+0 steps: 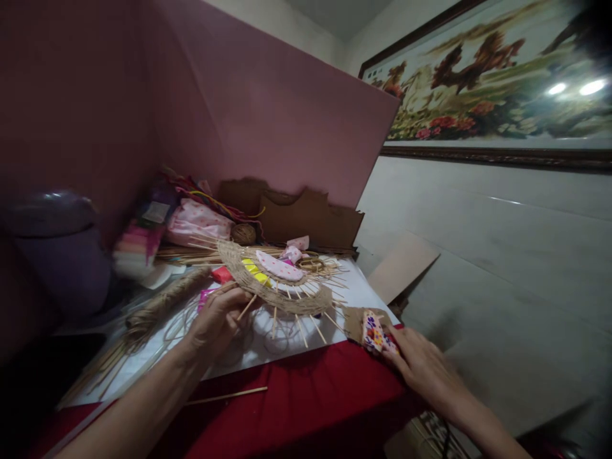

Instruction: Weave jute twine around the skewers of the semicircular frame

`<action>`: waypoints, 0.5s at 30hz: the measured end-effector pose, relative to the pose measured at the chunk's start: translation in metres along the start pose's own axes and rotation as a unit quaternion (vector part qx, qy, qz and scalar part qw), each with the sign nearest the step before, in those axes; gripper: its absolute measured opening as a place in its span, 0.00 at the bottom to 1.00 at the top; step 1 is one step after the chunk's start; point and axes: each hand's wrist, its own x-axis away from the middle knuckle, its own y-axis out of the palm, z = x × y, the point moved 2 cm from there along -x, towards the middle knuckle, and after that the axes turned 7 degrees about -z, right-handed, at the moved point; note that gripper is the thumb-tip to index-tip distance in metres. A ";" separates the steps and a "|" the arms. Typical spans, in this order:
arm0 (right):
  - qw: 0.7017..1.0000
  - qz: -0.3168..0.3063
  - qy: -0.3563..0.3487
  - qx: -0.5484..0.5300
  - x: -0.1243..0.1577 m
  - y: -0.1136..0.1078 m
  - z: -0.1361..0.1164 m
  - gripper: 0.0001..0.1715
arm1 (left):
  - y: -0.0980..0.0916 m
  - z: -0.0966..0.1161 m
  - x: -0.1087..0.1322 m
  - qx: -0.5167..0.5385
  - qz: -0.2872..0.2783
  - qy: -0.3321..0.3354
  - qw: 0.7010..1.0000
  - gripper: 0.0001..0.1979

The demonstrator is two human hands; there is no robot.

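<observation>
Over the middle of the tabletop point(234, 366), our left hand point(224, 317) grasps one woven half-ring point(272, 299) by its left part, at least five sticks point(275, 322) jutting from its outer rim toward the near edge; at the near right corner, our right hand point(423, 360) touches one flower-print piece point(374, 331) beside one cardboard scrap point(352, 324), though whether the fingers grip it we cannot tell; inside the half-ring's curve we count one yellow patch point(255, 272) and one dotted patch point(281, 266); one twine roll point(165, 306) bounds our room toward the left edge; one twine ball point(243, 234) sits toward the far edge, where upright cardboard point(306, 220) closes off our reach; white surface shows between half-ring and near edge; one loose stick point(229, 396) lies on red cloth point(310, 389) nearer us.
</observation>
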 end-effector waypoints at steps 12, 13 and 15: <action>0.928 0.099 -0.198 -0.299 -0.059 -0.080 -0.179 0.05 | 0.008 -0.007 0.006 -0.031 -0.045 0.008 0.998 0.08; 0.927 0.086 -0.201 -0.303 -0.064 -0.077 -0.185 0.05 | 0.007 -0.009 0.006 -0.028 -0.047 0.006 0.998 0.08; 0.928 0.068 -0.209 -0.300 -0.071 -0.072 -0.194 0.05 | 0.006 -0.012 0.006 -0.011 -0.051 -0.001 0.999 0.07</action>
